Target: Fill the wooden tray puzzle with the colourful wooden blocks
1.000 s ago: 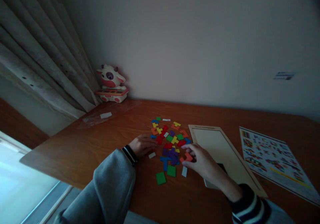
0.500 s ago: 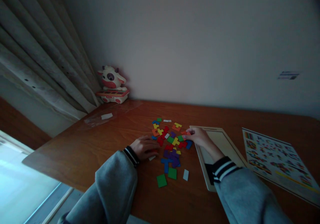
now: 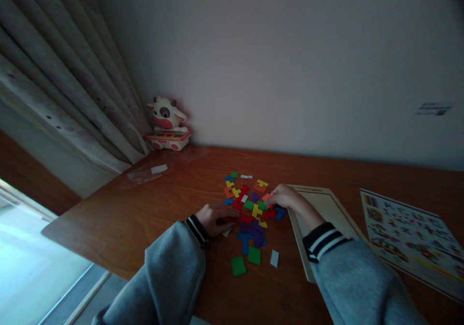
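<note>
A pile of flat coloured puzzle pieces lies on the brown table (image 3: 203, 170). My left hand (image 3: 216, 219) rests at the pile's left side, fingers stretched out toward the red pieces (image 3: 247, 219); a white piece (image 3: 226, 232) peeks out under it. At the pile's right side, my right hand (image 3: 284, 197) has its fingertips closed on an orange piece (image 3: 267, 198). Close by are a green piece (image 3: 262, 205) and a blue piece (image 3: 280, 213). Purple pieces (image 3: 256, 231) overlap nearer to me, with green squares (image 3: 239, 265) in front.
A pale puzzle board (image 3: 322, 199) lies under my right forearm. Farther right is a printed pattern sheet (image 3: 406, 233). A cow toy with a keyboard (image 3: 168, 127) stands at the back left by the curtain (image 3: 72, 83), near a clear plastic bag (image 3: 141, 174).
The view has shifted slightly, moving everything a little to the right in the picture. My right fingers have tilted the orange piece and drawn it slightly nearer. My left fingers have shifted slightly.
</note>
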### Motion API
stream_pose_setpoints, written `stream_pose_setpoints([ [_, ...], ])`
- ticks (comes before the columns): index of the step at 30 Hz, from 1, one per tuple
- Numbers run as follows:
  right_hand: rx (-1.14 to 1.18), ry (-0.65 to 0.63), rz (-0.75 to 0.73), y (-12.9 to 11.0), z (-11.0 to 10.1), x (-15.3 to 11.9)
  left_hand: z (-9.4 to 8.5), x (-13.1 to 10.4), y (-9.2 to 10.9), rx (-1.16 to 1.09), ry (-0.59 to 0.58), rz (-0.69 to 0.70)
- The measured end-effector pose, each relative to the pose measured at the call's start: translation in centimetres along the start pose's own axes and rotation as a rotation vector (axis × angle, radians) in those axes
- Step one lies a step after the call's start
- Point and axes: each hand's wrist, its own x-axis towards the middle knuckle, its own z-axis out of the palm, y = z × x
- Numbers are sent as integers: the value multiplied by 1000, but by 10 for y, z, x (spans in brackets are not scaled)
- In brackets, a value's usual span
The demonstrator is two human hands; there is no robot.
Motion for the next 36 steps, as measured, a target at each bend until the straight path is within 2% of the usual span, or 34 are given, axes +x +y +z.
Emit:
stream_pose_setpoints([
  [3,2,-45,-15,-2,-1,-4,-2,2,-7,121,88,-65],
  [7,31,7,-87,-5,-2,-5,-1,8,-27,268,222,-312],
  [11,33,104,-168,-11,2,-1,7,16,-47,315,185,-493],
  [14,-10,162,-199,-16,6,1,13,22,-55,338,145,-568],
  [19,-84,168,-323,-21,12,-7,15,25,-57,264,147,-569],
  [28,-134,186,-431,-16,12,-20,11,29,-45,10,268,-510],
  [32,-106,170,-474,-10,9,-28,11,30,-42,29,245,-478],
  [36,-61,178,-440,-4,10,-29,13,30,-43,44,193,-442],
])
